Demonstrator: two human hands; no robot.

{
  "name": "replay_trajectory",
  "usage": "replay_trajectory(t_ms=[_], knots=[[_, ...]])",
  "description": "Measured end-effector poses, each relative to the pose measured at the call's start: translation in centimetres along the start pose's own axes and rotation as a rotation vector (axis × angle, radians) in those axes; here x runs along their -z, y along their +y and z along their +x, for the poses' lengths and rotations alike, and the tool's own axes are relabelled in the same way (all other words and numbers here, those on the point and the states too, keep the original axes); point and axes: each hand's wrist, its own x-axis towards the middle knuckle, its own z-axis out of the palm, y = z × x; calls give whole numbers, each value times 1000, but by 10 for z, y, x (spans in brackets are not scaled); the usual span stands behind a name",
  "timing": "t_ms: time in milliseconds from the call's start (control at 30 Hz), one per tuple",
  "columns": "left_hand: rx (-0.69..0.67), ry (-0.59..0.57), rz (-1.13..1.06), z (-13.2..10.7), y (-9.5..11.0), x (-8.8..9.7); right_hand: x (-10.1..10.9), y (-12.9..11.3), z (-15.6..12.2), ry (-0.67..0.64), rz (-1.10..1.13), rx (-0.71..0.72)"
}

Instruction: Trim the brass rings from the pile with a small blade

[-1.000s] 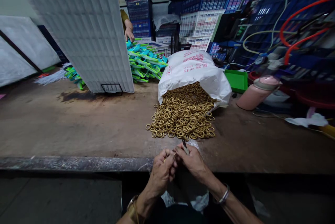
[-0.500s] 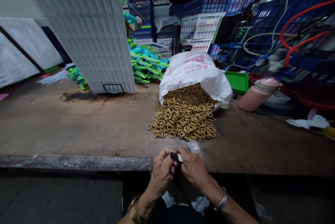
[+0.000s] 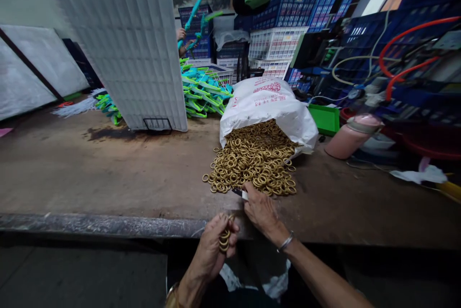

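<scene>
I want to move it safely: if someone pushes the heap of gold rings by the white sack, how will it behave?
The heap of gold rings would likely spread, not slide as one, since the rings lie loose on the table. They look metallic, so probably heavy for their size.

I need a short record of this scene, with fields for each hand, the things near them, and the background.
left hand: closed on a bunch of brass rings, at the bench edge
right hand: grips a small dark tool, its tip at the ring pile
ring pile: spills from a white sack lying on the workbench
behind: white grid panel, teal-green plastic parts, pink bottle
other person's hand: holds teal pieces up beyond the panel
</scene>
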Motion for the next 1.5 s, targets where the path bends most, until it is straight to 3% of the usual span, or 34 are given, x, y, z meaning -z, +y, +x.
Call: replay_trajectory(t_ms=[300,533,767,1067,1300,1500], knots=[[24,-30,-115,3,3,10,-9,-9,22,-70,-164,-32],[80,-17,-250,10,3,15,-8,9,5,-8,16,54],[21,76,-54,17,2,7,-15,22,-4,15,395,17],[-173,217,439,34,-1,-10,-7,12,-17,-66,737,-10],[-248,149,506,39,1,-15,-5,5,-23,-190,893,-43],[-201,154,536,38,0,-13,-4,3,-23,-139,868,-60]])
